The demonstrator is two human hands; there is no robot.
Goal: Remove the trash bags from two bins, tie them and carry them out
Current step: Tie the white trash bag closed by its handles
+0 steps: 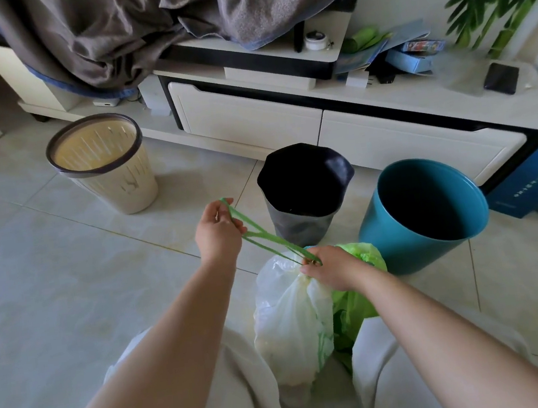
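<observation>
A full white trash bag stands on the floor between my knees, its neck gathered. My right hand pinches that neck. My left hand holds the bag's green drawstring and stretches it up and to the left. A green bag lies behind the white one, partly hidden by my right arm. Beyond them stand a teal bin with no bag in it, a grey bin lined with a black bag, and a cream slotted bin at the left.
A low white TV cabinet runs along the back, with grey blankets draped over it. A dark blue box sits on the floor at the right. A black phone-like object lies on the cabinet top. Pale floor tiles spread to the left.
</observation>
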